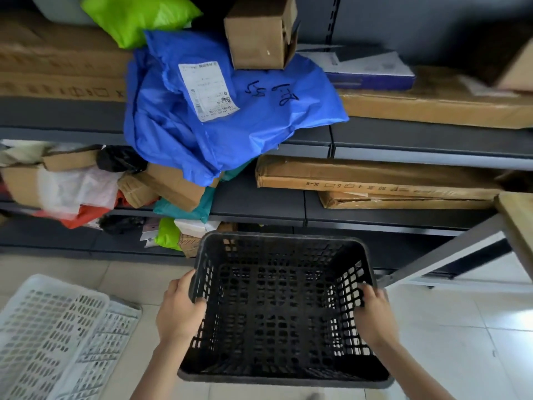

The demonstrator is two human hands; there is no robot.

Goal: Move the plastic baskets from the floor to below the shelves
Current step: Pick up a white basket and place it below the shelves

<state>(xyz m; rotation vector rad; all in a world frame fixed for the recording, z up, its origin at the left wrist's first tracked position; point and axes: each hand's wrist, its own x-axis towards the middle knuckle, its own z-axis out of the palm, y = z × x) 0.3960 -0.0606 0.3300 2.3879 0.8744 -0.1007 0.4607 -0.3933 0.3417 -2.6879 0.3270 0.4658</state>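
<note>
Black plastic basket, empty, held in front of the person, open top toward the camera, far rim toward the shelving; whether it is off the floor or resting on it I cannot tell. Left hand closed over the basket's left wall, fingers hooked inside through the rim, thumb outside. Right hand wrapped the same way on the right wall, fingers curled into the lattice. Judged from this, the basket is mid-carry and not yet stowed: its far edge sits just short of the bottom shelf. To the near left, white plastic baskets lie on the tiled floor, at least two, overlapping, so more trips look to be left. Farther on, the low shelf space is partly taken: a green bag and a small carton sit just left of the basket's far corner. At right, a slanted grey metal frame crosses beside the basket's right corner and could snag it. Above, a blue parcel bag overhangs the shelf edge, with long flat cartons to its right.
</note>
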